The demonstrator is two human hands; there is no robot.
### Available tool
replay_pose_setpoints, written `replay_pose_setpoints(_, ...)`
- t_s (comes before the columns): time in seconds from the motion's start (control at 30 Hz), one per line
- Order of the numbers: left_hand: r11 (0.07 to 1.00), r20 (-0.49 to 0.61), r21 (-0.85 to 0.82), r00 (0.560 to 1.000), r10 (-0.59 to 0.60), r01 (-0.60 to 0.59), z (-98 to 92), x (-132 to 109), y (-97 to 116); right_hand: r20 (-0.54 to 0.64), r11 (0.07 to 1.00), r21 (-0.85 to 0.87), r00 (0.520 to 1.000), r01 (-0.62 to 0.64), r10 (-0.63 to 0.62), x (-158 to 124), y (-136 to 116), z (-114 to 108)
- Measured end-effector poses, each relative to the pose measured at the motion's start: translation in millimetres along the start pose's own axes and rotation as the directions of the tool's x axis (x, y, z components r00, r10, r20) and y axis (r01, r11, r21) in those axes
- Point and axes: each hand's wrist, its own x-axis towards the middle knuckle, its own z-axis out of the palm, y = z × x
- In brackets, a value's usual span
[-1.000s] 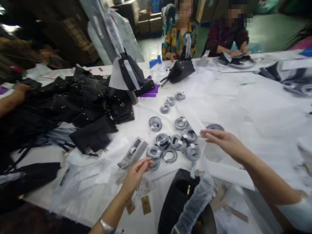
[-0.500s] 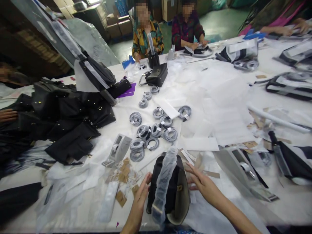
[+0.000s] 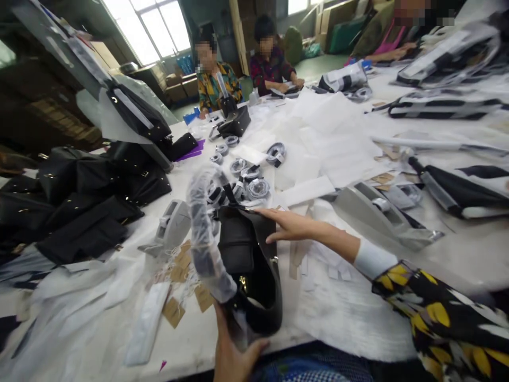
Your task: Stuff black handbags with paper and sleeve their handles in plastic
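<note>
A black handbag [image 3: 236,240] stands on the table in front of me, its mouth open and gold-coloured metal fittings showing inside. Its raised handle [image 3: 199,233] is wrapped in clear crinkled plastic and arches to the left. At the bag's near end, my left hand [image 3: 234,353] grips the lower part, thumb to the right; some fingers are hidden. My right hand [image 3: 292,225] lies with outstretched fingers against the far right rim of the bag. Just beyond the bag are several coiled straps [image 3: 257,188] in grey wrapping.
Black bags [image 3: 91,180] are heaped at the left. Grey tape dispensers [image 3: 172,223] [image 3: 382,212] stand on both sides. Brown tags [image 3: 174,312] with strings lie left of the bag. White sheets [image 3: 318,127] cover the table's middle. Two people [image 3: 218,79] [image 3: 270,63] sit across the table.
The handbag has turned and tilted, so its mouth faces me more and its handle swings left. My left hand has moved under its near end; my right hand has shifted to its far rim.
</note>
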Motion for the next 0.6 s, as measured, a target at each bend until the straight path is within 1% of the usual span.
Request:
replay_pose_setpoints(0.03, 0.999, -0.059, 0.011, 0.997, 0.049, -0.049, 7.2, 2.1, 0.8, -0.033, 0.999, -0.039, 0.999, -0.032, 0.031, 4.6, -6.9, 4.6)
replay_pose_setpoints(0.1, 0.988, -0.157, 0.002, 0.976, 0.153, -0.155, 15.7, 8.7, 10.1, -0.130, 0.985, -0.124, 0.986, -0.122, 0.105, 8.4, -23.9, 12.7)
replay_pose_setpoints(0.17, 0.962, -0.192, -0.081, 0.951, 0.242, -0.261, 13.9, 16.2, 22.1, -0.259, 0.959, -0.180, 0.951, -0.219, 0.169, 1.0, -43.2, 19.4)
replay_pose_setpoints(0.23, 0.923, -0.186, -0.181, 0.933, 0.308, -0.340, 4.3, 22.8, 29.1, -0.380, 0.935, -0.208, 0.904, -0.289, 0.195, -20.0, -62.3, 28.5)
replay_pose_setpoints(0.3, 0.895, -0.175, -0.227, 0.920, 0.350, -0.383, -6.9, 27.7, 28.9, -0.452, 0.918, -0.238, 0.873, -0.316, 0.183, -52.4, -77.5, 44.6)
replay_pose_setpoints(0.33, 0.888, -0.170, -0.232, 0.915, 0.366, -0.398, -11.4, 29.3, 27.1, -0.457, 0.914, -0.262, 0.874, -0.311, 0.166, -70.7, -82.4, 55.6)
replay_pose_setpoints(0.37, 0.881, -0.165, -0.234, 0.910, 0.380, -0.411, -14.6, 30.4, 24.8, -0.434, 0.912, -0.291, 0.890, -0.287, 0.142, -88.8, -85.1, 67.8)
replay_pose_setpoints(0.4, 0.874, -0.160, -0.239, 0.906, 0.393, -0.422, -16.5, 31.0, 22.6, -0.385, 0.901, -0.350, 0.916, -0.254, 0.109, -105.8, -85.5, 80.5)
replay_pose_setpoints(0.47, 0.860, -0.147, -0.263, 0.899, 0.412, -0.437, -17.2, 31.0, 19.6, -0.279, 0.876, -0.433, 0.956, -0.212, 0.094, -133.1, -80.5, 102.8)
replay_pose_setpoints(0.53, 0.853, -0.142, -0.283, 0.898, 0.416, -0.439, -15.8, 30.3, 18.3, -0.194, 0.862, -0.475, 0.976, -0.179, 0.096, -149.9, -70.6, 115.3)
replay_pose_setpoints(0.6, 0.854, -0.139, -0.279, 0.898, 0.418, -0.440, -14.1, 29.7, 17.5, -0.160, 0.862, -0.480, 0.983, -0.160, 0.093, -159.0, -59.2, 115.7)
